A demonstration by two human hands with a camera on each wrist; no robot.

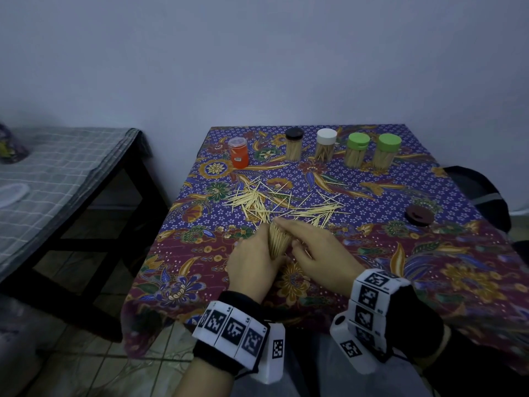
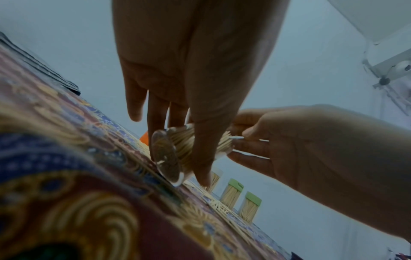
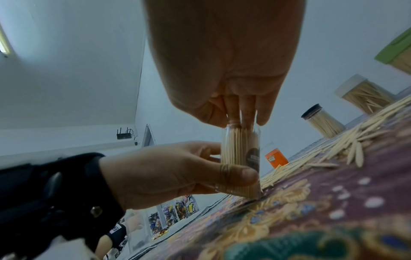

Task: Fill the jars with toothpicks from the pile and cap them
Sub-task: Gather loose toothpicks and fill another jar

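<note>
Toothpicks pack the clear jar (image 3: 241, 161) upright at the table's near edge — left hand (image 1: 252, 265) grips its side, right hand (image 1: 317, 250) fingers curl at its open mouth. Beyond, the loose pile (image 1: 274, 203) — then five capped jars (image 1: 355, 150).

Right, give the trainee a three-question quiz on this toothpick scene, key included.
1. True or false: the clear jar in the left hand is already capped.
2. How many capped, toothpick-filled jars stand along the far edge of the table? A) two B) four C) six
3. Fill in: the right hand fingers touch the jar's ____.

Key: 1 false, its mouth is open, and the dark lid lies apart on the cloth; 2 B, with black, white and two green caps; 3 open top, at the toothpick tips.
</note>
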